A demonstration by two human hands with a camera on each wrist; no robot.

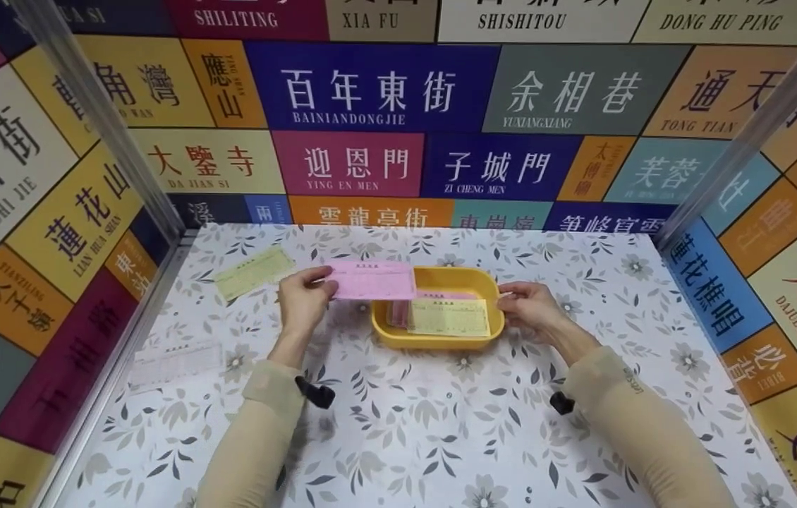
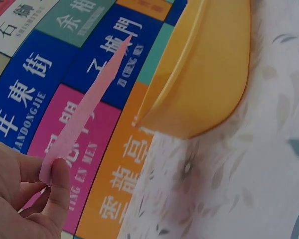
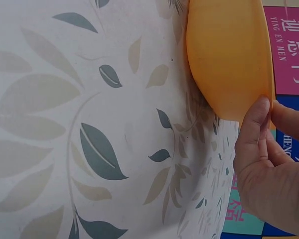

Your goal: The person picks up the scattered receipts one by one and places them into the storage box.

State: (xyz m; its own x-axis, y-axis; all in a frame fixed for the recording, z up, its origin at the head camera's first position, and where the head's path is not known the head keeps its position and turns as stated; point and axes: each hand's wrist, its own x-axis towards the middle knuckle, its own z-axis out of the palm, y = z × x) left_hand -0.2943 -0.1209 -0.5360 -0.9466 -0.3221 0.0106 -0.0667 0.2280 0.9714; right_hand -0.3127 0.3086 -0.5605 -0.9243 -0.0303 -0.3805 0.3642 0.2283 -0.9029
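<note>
A pink paper slip [image 1: 374, 280] is pinched at its left end between the thumb and fingers of my left hand [image 1: 303, 300]. Its far end overlaps the left rim of a yellow plastic basin [image 1: 441, 343] in the head view. In the left wrist view the slip [image 2: 84, 109] appears nearly edge-on, beside the basin wall [image 2: 214, 74]. My right hand [image 1: 536, 310] grips the basin's right rim, thumb outside, as the right wrist view shows on the basin [image 3: 231, 55]. Inside the basin lie a pale yellow slip [image 1: 448, 319] and pink slips partly hidden beneath it.
On the flower-patterned tabletop [image 1: 398, 423], a yellow-green slip [image 1: 254, 272] lies at the back left and a whitish slip [image 1: 176, 363] nearer the left edge. Panels printed with street names [image 1: 370, 85] wall the table at the back and both sides.
</note>
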